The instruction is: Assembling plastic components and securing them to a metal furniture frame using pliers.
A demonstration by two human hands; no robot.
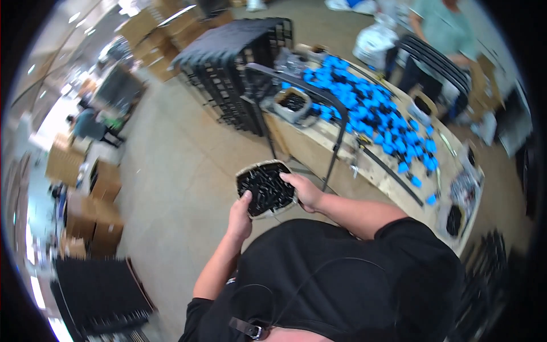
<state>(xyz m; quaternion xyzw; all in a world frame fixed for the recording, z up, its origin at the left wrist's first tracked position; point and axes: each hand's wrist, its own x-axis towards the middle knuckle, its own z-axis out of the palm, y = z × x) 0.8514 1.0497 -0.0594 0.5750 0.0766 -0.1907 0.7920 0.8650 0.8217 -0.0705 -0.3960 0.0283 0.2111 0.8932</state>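
A long wooden workbench (319, 149) runs away to the person's right front, heaped with blue and black small parts (373, 117). Left of the bench lies bare concrete floor (171, 171), with black crate stacks (228, 68) beyond its far end and cardboard boxes (85, 211) farther left. Just short of the bench's near edge, at chest height, sits a shallow tray of black parts (265, 188), held between both hands, its long axis pointing roughly away. The left hand (239, 219) grips the near-left rim, thumb up; the right hand (306, 191) curls over the right rim, equally close.
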